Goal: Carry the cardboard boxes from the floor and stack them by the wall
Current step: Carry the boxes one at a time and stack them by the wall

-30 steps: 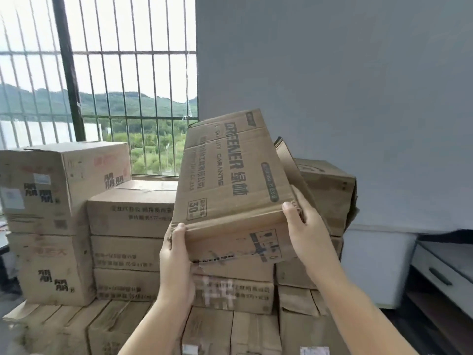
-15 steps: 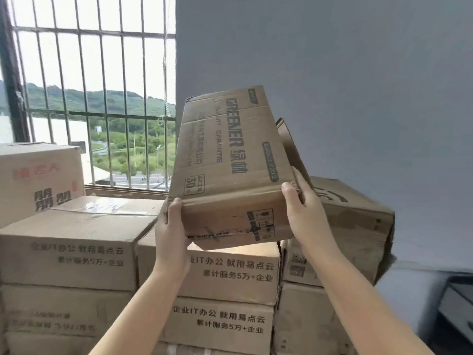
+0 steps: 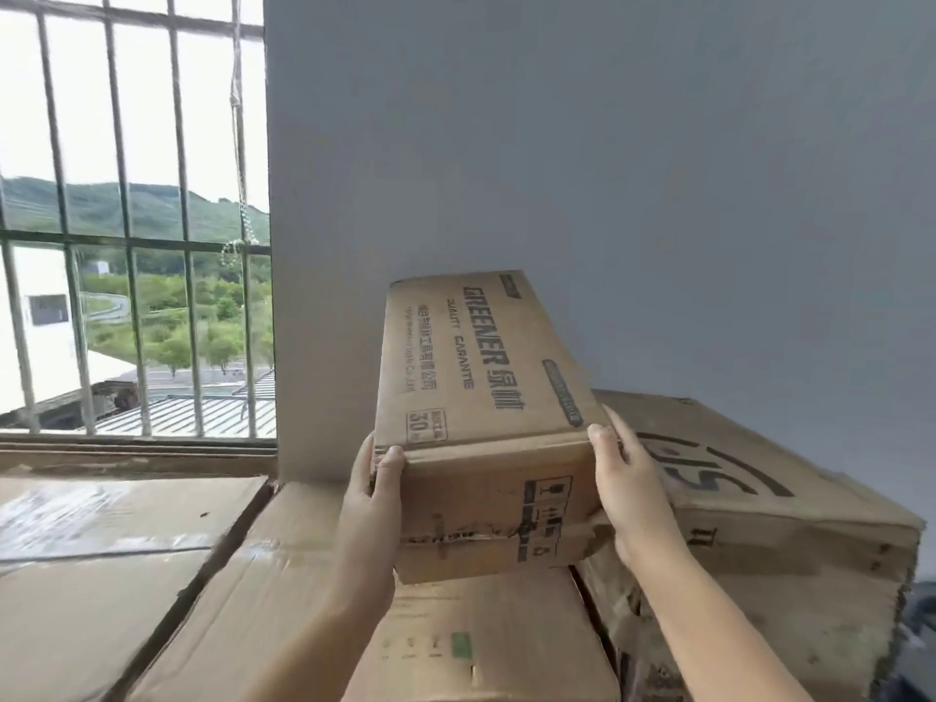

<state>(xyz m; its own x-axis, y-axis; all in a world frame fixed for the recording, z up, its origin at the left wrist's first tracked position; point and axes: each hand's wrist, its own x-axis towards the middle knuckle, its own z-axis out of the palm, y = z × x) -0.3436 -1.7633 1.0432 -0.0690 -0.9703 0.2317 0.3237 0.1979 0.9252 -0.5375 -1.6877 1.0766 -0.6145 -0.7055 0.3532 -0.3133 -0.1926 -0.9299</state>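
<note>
Gripping the GREENER box (image 3: 481,397) edges, both hands' fingers (image 3: 392,456), beside the wall (image 3: 608,169).

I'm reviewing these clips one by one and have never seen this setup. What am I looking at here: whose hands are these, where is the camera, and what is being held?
There is no machine here: a person wears a wide-angle camera on the head, looking forward and down, so the two bare arms you see are their own. The left hand and right hand grip the near corners of a brown GREENER carton, one on each side, with its far end close to the grey wall. It is over the stacked boxes; whether it fully rests on them yet I cannot tell. To its right sits a larger dented box. On the left is a barred window with green hills outside.
</note>
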